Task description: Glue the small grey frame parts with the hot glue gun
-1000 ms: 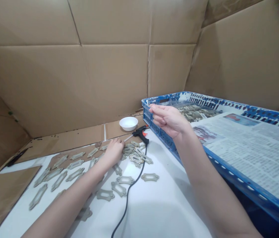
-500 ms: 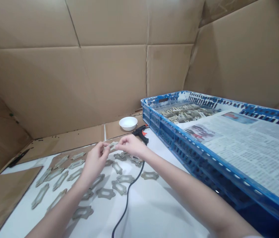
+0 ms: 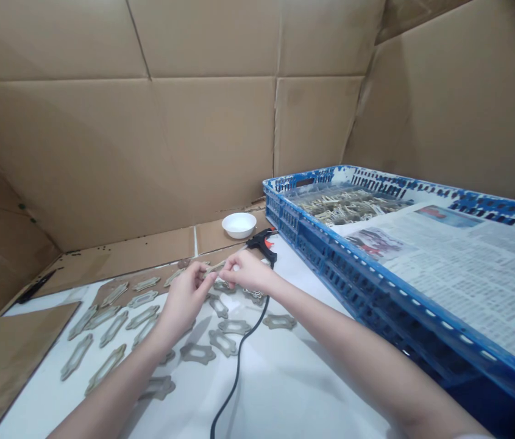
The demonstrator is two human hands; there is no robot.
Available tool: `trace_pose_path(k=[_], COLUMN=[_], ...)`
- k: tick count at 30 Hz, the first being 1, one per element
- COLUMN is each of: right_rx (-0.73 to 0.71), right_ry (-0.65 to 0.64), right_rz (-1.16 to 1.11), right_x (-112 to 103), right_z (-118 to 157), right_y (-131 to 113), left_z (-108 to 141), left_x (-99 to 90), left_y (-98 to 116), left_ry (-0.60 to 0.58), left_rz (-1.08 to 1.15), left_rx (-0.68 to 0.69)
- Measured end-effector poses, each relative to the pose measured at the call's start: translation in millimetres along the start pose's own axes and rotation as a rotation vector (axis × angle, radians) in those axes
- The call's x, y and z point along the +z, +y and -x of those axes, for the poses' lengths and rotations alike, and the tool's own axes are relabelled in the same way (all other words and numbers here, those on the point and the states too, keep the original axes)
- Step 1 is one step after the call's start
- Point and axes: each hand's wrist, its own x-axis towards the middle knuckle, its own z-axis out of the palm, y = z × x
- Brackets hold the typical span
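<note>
Between my two hands is a small grey-beige ornamental frame [image 3: 214, 267], held tilted above the table and partly covered by fingers. My left hand [image 3: 189, 289] pinches its left side between thumb and fingers. At its right end the fingers of my right hand [image 3: 245, 271] are closed and touch it. Several like frames lie flat on the white tabletop, among them one frame [image 3: 197, 353] below my hands and another frame [image 3: 280, 321] to the right. A black glue gun [image 3: 261, 242] with an orange trigger lies just beyond my right hand.
A blue plastic crate [image 3: 312, 244] on the right holds newspaper [image 3: 458, 268] and many small pale pieces [image 3: 348, 206]. A white bowl [image 3: 239, 225] stands at the back. A black cord [image 3: 239, 366] crosses the table. Cardboard walls [image 3: 206, 134] enclose the space.
The held frame has been tipped to a flatter, edge-on angle. My right hand has turned slightly, its fingers now lower against the piece. The view has shifted a little.
</note>
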Motion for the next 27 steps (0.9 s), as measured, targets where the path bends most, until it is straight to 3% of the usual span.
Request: trace_pose_path(k=[8, 18, 27], right_rx=[-0.021, -0.104, -0.171], right_ry=[0.055, 0.202, 0.207], right_rz=[0.019, 0.074, 0.134], right_x=[0, 5, 1], right_z=[1, 6, 9], right_y=[-5, -9, -8], left_z=[3, 3, 5], left_x=[3.6, 5.6, 6.6], left_y=[3, 6, 4], left_ry=[0.002, 0.028, 0.059], left_rz=[0.309, 0.311, 0.203], left_rx=[-0.117, -0.116, -0.065])
